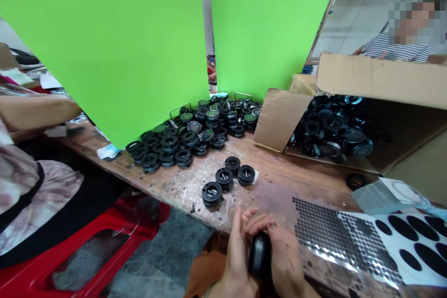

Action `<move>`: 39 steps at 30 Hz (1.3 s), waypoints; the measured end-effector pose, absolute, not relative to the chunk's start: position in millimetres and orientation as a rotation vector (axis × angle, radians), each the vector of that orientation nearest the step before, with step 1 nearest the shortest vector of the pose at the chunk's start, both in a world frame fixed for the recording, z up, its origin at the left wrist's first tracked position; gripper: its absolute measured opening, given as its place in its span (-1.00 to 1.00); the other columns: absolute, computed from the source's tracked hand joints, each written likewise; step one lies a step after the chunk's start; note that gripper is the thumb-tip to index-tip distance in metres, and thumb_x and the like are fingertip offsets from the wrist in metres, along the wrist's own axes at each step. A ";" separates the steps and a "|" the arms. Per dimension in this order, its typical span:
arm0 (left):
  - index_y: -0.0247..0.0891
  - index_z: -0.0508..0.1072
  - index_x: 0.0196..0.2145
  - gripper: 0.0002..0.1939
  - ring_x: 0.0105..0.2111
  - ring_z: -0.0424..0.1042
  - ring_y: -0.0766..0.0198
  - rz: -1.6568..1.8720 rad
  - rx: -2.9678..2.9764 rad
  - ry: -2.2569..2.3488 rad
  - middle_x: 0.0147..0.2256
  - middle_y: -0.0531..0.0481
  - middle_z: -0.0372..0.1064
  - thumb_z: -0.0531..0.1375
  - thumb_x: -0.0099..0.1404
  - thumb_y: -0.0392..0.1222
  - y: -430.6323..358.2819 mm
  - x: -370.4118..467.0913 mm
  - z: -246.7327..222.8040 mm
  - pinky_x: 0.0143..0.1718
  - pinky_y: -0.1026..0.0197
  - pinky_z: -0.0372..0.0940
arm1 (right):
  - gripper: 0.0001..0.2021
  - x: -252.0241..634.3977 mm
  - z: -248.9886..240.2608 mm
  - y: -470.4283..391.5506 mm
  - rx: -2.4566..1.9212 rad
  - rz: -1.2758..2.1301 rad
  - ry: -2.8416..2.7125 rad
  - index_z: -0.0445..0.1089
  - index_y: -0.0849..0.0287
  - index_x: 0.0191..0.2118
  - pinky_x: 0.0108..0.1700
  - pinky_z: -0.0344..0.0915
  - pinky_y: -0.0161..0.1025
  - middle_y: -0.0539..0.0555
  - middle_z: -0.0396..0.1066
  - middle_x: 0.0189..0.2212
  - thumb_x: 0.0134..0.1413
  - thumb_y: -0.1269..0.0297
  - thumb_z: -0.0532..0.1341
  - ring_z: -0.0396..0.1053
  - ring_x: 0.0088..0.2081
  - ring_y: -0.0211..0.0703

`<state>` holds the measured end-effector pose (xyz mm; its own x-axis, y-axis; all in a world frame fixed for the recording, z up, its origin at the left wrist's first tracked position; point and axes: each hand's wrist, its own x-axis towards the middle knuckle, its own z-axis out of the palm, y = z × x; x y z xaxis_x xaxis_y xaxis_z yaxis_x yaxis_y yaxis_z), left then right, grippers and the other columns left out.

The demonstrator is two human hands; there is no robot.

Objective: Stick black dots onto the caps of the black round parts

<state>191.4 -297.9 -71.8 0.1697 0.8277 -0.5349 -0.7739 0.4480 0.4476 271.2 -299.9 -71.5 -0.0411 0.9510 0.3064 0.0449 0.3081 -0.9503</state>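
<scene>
A worn, scratched wooden bench (279,172) runs across a workshop, with two bright green upright boards (115,42) standing along its far side. At its near edge, low in the view, the left hand (235,260) and right hand (284,258) meet around a round black ribbed plastic part (259,255), held on edge just off the bench lip; the fingers (244,223) of both hands are curled closed around it, fingertips touching above it.

Just beyond the fingers lies a stretch of bare wood, then four loose black round parts (228,178) in a small cluster. Farther beyond and to the left, a large heap of black and green-topped round parts (195,132) sits against the boards.

To the right of the fingers, touching the bench's near edge, lies a shiny backing sheet of small black dots (331,235), and beside it a white sheet of larger black oval stickers (415,237). Beyond these, an open brown cardboard box (377,81) lies on its side, full of more black parts.

Left of the fingers the bench ends; below is grey floor and a red plastic stool (104,242). Another person's forearm (38,109) rests at the far left, and a person in a striped shirt (398,49) sits behind the box.
</scene>
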 end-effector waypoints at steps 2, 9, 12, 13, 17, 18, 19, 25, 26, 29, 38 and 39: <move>-0.23 0.41 -0.09 -0.58 -0.08 0.47 0.07 1.211 0.137 0.904 -0.18 -0.12 0.49 0.11 0.29 0.15 -297.6 178.7 -71.2 -0.05 0.09 0.36 | -0.46 263.1 -66.3 -279.3 -1.104 1.080 -1.433 0.39 0.15 -0.46 -0.24 0.33 -0.23 0.10 0.48 -0.44 0.36 0.00 -0.14 0.44 -0.33 -0.10; -0.15 0.41 -0.22 -0.90 0.07 0.27 0.07 1.648 1.625 1.537 -0.01 -0.08 0.32 0.20 0.27 -0.19 -297.1 131.3 -103.6 0.16 -0.03 0.09 | -0.63 230.4 -92.9 -204.6 -1.543 0.638 -1.645 0.21 0.11 -0.43 -0.28 0.22 -0.19 0.07 0.33 -0.43 0.32 0.03 -0.06 0.30 -0.35 -0.10; -0.15 0.42 -0.23 -0.89 -0.05 0.30 0.06 1.593 2.086 1.584 -0.12 -0.08 0.35 0.21 0.26 -0.27 -285.6 122.8 -119.0 0.03 -0.04 0.15 | -0.71 226.3 -104.3 -203.0 -1.469 0.474 -1.667 0.23 0.12 -0.39 -0.15 0.22 -0.15 0.11 0.33 -0.33 0.34 0.18 -0.06 0.26 -0.23 -0.08; -0.15 0.42 -0.21 -0.87 -0.06 0.30 0.05 1.564 2.193 1.578 -0.13 -0.09 0.36 0.21 0.26 -0.27 -281.4 122.0 -122.5 0.02 -0.06 0.16 | -0.73 228.8 -105.2 -205.7 -1.427 0.427 -1.675 0.24 0.12 -0.37 -0.13 0.21 -0.15 0.10 0.33 -0.32 0.34 0.23 -0.07 0.25 -0.22 -0.08; -0.16 0.43 -0.06 -0.73 -0.03 0.29 -0.03 1.429 2.453 1.581 -0.04 -0.16 0.38 0.20 0.27 -0.28 -264.6 122.0 -130.7 0.02 -0.12 0.16 | -0.82 264.4 -101.0 -218.5 -1.309 0.347 -1.645 0.28 0.13 -0.31 -0.13 0.22 -0.18 0.06 0.35 -0.32 0.31 0.33 0.00 0.25 -0.21 -0.12; -0.15 0.43 -0.03 -0.71 -0.03 0.29 -0.03 1.393 2.480 1.588 -0.03 -0.16 0.38 0.19 0.29 -0.28 -260.0 122.0 -132.1 0.02 -0.12 0.18 | -0.85 280.0 -100.0 -219.7 -1.311 0.325 -1.641 0.29 0.13 -0.30 -0.13 0.23 -0.19 0.05 0.36 -0.33 0.29 0.34 0.03 0.27 -0.21 -0.13; -0.15 0.42 -0.01 -0.70 -0.04 0.29 -0.02 1.352 2.499 1.585 -0.02 -0.16 0.39 0.17 0.30 -0.29 -254.9 121.9 -133.5 0.01 -0.10 0.20 | -0.87 297.7 -99.5 -219.3 -1.336 0.277 -1.647 0.30 0.13 -0.30 -0.15 0.24 -0.20 0.05 0.37 -0.33 0.27 0.35 0.05 0.28 -0.22 -0.13; -0.22 0.44 -0.04 -0.74 -0.08 0.34 0.07 1.211 2.497 1.493 -0.09 -0.14 0.41 0.06 0.37 -0.31 -223.2 123.6 -136.3 -0.01 -0.01 0.27 | -0.86 422.7 -95.2 -175.6 -1.560 -0.130 -1.585 0.34 0.16 -0.23 -0.07 0.26 -0.05 0.15 0.35 -0.25 0.16 0.39 0.05 0.28 -0.14 -0.01; -0.23 0.44 -0.05 -0.74 -0.08 0.34 0.07 1.205 2.491 1.501 -0.09 -0.14 0.41 0.05 0.37 -0.31 -219.7 125.2 -135.2 -0.01 -0.02 0.28 | -0.82 441.3 -92.4 -163.4 -1.580 -0.176 -1.556 0.35 0.18 -0.17 -0.01 0.23 0.02 0.20 0.33 -0.17 0.14 0.39 0.05 0.25 -0.07 0.04; -0.23 0.45 -0.05 -0.74 -0.05 0.33 0.04 1.222 2.482 1.546 -0.06 -0.18 0.38 0.05 0.37 -0.28 -216.1 132.5 -130.7 -0.01 -0.06 0.29 | -0.64 485.0 -82.2 -128.1 -1.643 -0.292 -1.470 0.31 0.25 0.01 0.08 0.14 0.15 0.31 0.22 0.00 0.07 0.40 0.07 0.13 0.06 0.16; -0.15 0.45 -0.07 -0.68 0.00 0.36 0.06 1.319 2.610 1.229 -0.02 -0.17 0.37 0.18 0.24 -0.39 -244.1 169.5 -133.0 -0.02 0.03 0.36 | -0.53 503.7 -58.6 -73.2 -1.692 -0.400 -1.503 0.31 0.27 0.08 0.06 0.14 0.10 0.31 0.23 0.01 -0.01 0.37 0.11 0.09 0.04 0.19; -0.15 0.45 -0.07 -0.69 0.00 0.38 0.07 1.288 2.585 1.200 -0.03 -0.17 0.38 0.17 0.25 -0.39 -246.2 174.1 -135.0 -0.02 0.04 0.38 | -0.54 499.3 -54.9 -68.7 -1.694 -0.400 -1.531 0.31 0.24 0.08 0.05 0.14 0.11 0.29 0.24 0.02 0.00 0.34 0.12 0.09 0.06 0.20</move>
<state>174.1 -246.2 -135.0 0.3666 0.6398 0.6755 0.6284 -0.7057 0.3273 499.3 -68.7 -54.9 0.2175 0.6839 0.6964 0.9373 0.0529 -0.3446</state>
